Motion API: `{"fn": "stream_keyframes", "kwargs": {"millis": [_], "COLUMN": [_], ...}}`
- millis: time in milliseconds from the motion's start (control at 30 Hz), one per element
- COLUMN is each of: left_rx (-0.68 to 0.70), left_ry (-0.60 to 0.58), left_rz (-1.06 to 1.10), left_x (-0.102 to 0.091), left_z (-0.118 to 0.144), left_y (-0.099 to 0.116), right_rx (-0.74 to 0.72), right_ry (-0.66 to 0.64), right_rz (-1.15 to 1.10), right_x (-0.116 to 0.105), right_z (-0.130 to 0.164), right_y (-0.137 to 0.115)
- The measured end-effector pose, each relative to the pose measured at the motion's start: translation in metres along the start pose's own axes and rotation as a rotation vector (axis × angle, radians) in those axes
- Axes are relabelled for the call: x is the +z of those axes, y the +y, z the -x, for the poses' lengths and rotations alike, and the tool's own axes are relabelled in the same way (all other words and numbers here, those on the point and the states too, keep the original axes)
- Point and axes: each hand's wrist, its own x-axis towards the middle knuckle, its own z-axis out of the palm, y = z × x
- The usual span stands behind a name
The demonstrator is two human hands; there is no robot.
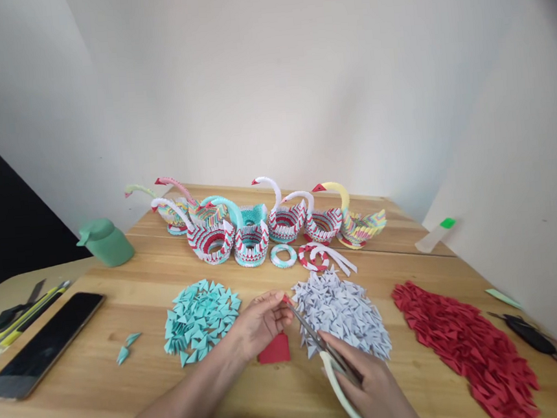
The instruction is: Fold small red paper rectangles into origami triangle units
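My left hand (263, 321) pinches a small piece of red paper (287, 298) between thumb and fingertips above the table. In my right hand (371, 376) is a pair of scissors (330, 354) with pale handles, its blade tips reaching up to the red piece. Whether the blades touch the paper is too small to tell. Under my left hand lies a flat red paper sheet (274, 350). A heap of turquoise folded paper triangles (200, 320) is left of my hands, and a heap of pale lilac ones (341, 314) lies behind the scissors.
Folded-paper swans (213, 241) stand in a group at the back, with a paper ring (283, 256) before them. A red triangle heap (466, 342) and a black-handled tool (528, 335) lie right. A phone (46, 343) and a green lidded container (106, 242) are left.
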Motion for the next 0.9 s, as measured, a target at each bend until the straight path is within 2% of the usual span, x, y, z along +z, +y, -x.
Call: {"fn": "stream_keyframes", "kwargs": {"millis": [167, 333, 400, 500, 567, 633, 900], "left_rx": [0.08, 0.255, 0.231, 0.133, 0.092, 0.072, 0.031], "left_ry": [0.031, 0.08, 0.067, 0.009, -0.015, -0.01, 0.013], "left_rz": [-0.133, -0.416, -0.384, -0.244, -0.159, -0.106, -0.034], "left_x": [0.004, 0.005, 0.004, 0.003, 0.003, 0.002, 0.0], "left_z": [0.0, -0.002, -0.002, -0.003, -0.003, -0.003, -0.002], "left_y": [0.0, -0.004, -0.007, -0.009, -0.008, -0.006, -0.005], "right_rx": [-0.004, -0.04, 0.059, 0.368, 0.512, 0.548, 0.536], "right_ry": [-0.007, 0.097, 0.088, -0.098, -0.206, -0.213, -0.144], "right_rz": [0.057, 0.083, -0.05, -0.466, -0.695, -0.768, -0.712], "right_x": [-0.002, 0.001, 0.003, 0.001, -0.002, -0.004, -0.003], "right_z": [0.002, 0.007, 0.007, 0.003, 0.002, 0.001, 0.003], "right_y": [-0.001, -0.01, -0.014, -0.017, -0.017, -0.017, -0.025]}}
